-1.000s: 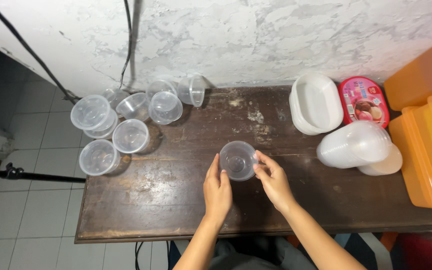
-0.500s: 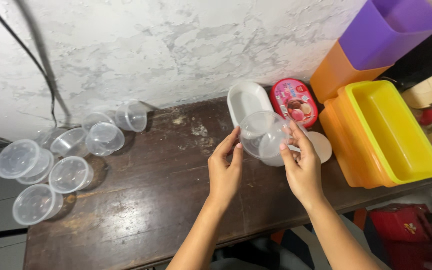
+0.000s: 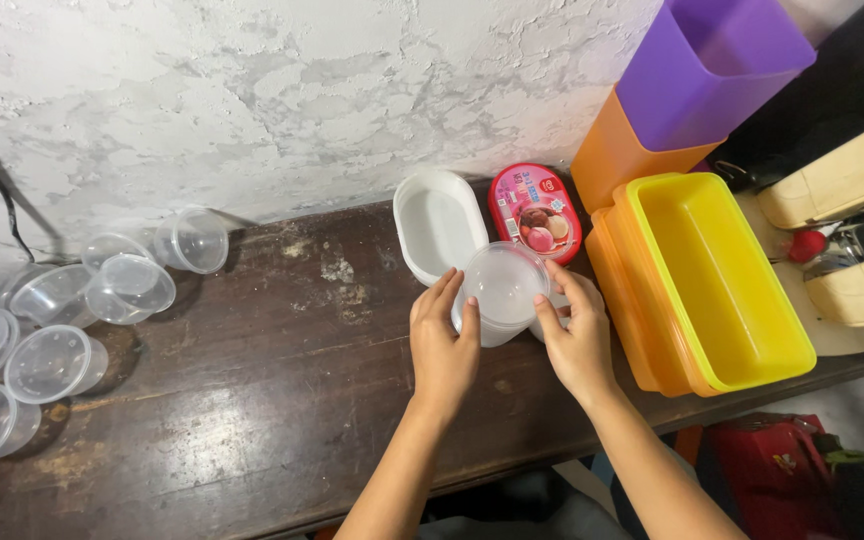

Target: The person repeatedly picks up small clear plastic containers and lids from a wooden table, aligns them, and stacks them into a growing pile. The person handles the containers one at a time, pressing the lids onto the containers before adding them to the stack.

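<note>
Cups (image 3: 52,330), clear and empty, crowd the dark table's (image 3: 252,420) left end. Centre, left hand (image 3: 444,345) and right hand (image 3: 574,335) both clasp a clear round container (image 3: 500,292), before a white tub (image 3: 439,225); yellow bin (image 3: 712,275) right.

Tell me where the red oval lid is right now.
In the head view the red oval lid lies at the back of the table by the wall, between the white oval tub and the yellow bin, just beyond both hands' clear cup.
</note>
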